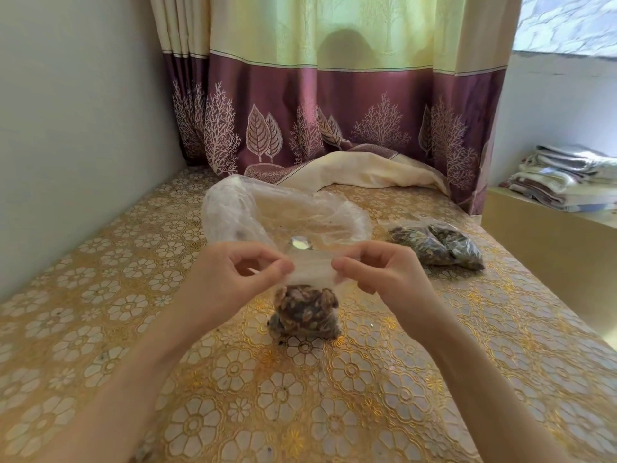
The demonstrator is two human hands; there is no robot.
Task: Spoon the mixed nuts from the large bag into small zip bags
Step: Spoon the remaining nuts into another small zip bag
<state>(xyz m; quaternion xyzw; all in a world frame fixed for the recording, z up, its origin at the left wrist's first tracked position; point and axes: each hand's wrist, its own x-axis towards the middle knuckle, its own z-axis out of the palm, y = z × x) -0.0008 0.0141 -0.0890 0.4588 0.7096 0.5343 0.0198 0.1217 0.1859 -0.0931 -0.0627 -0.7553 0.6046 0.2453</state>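
Observation:
A small zip bag [305, 312] holding brown mixed nuts stands upright on the table in front of me. My left hand [233, 275] pinches the left end of its clear top strip, and my right hand [377, 270] pinches the right end. Just behind it lies the large clear bag [267, 212], open and almost empty. A metal spoon [299, 243] shows inside the large bag, right above my fingers.
Two filled small bags [440, 243] lie together at the right. The table [100, 329] has a gold flower-pattern cover. A wall runs along its left side. A curtain [334, 111] hangs behind, its hem bunched on the table. Folded cloths [567, 175] are stacked at far right.

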